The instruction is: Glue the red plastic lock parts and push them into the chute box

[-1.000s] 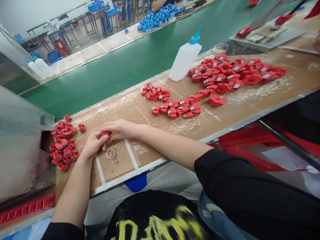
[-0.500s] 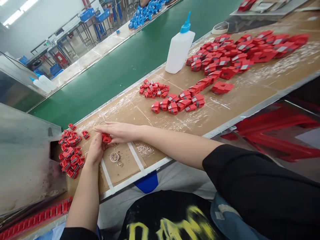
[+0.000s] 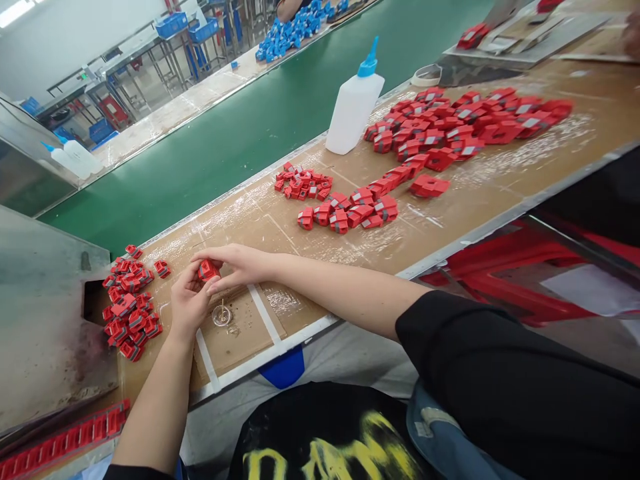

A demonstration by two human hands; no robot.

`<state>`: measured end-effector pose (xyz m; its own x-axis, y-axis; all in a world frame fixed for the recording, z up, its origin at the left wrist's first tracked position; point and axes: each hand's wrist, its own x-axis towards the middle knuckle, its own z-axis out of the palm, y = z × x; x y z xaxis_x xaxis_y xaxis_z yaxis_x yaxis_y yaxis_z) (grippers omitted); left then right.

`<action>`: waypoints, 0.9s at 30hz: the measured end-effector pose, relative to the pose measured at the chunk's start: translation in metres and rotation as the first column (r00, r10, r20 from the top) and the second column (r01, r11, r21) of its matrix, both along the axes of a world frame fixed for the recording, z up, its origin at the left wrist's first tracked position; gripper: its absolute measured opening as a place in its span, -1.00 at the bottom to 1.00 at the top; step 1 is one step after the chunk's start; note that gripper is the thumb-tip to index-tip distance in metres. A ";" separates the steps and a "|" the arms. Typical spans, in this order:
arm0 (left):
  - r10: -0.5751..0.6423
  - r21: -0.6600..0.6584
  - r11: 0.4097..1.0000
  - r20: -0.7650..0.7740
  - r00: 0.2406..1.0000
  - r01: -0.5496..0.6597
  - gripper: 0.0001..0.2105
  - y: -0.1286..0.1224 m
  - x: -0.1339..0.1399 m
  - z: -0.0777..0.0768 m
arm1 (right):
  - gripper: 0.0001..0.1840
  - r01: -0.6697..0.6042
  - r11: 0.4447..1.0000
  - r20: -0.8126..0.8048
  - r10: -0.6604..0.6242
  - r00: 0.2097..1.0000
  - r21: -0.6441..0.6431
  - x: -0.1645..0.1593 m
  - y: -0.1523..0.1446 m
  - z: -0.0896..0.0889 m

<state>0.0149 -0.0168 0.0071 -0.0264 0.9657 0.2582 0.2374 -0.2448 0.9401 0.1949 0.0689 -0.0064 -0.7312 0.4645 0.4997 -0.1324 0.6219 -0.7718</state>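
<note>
A small red plastic part (image 3: 208,270) is held between my two hands over the bench's near left part. My left hand (image 3: 189,300) is closed around its left side, fingers curled. Arched over from the right, my right hand (image 3: 240,265) grips the same part with fingertips and thumb. Just below them a small round clear dish (image 3: 222,315) with a thin stick in it stands on a cardboard sheet (image 3: 245,340). To the left lies a heap of red parts with grey bands (image 3: 125,303), one of them (image 3: 162,269) lying apart.
Beyond my right arm lie a small red heap (image 3: 303,183) and a large spread of red parts (image 3: 440,123). A white bottle with blue nozzle (image 3: 353,113) stands by the green belt (image 3: 210,140). A metal housing (image 3: 50,307) borders the left side.
My hands have tilted and parted slightly, so more of the red part shows between the fingers. The whole view has shifted a little.
</note>
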 end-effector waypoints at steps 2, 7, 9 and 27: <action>0.001 0.027 1.000 -0.007 1.000 -0.001 -0.59 -0.002 0.000 0.000 | -0.28 -0.011 1.000 -0.010 0.011 1.000 0.005 0.002 -0.002 0.002; 0.011 -0.013 1.000 0.078 0.997 -0.010 -0.56 0.004 -0.001 -0.004 | -0.29 -0.034 0.993 -0.001 0.034 0.999 0.116 0.005 -0.002 0.010; -0.003 -0.048 0.999 0.102 0.995 0.008 -0.55 0.008 -0.003 -0.004 | -0.36 -0.031 0.967 0.024 0.026 0.999 0.251 0.004 0.000 0.013; 0.253 0.158 0.957 -0.865 0.434 -0.244 -0.52 0.017 -0.071 -0.006 | -0.49 0.090 0.962 0.587 -0.231 0.776 0.259 0.041 -0.018 0.063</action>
<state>-0.0560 -0.0003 0.0006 -0.0234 0.9542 0.2982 0.9781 -0.0399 0.2045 0.2359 0.0511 0.0568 -0.8375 0.5414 0.0741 0.4354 0.7430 -0.5084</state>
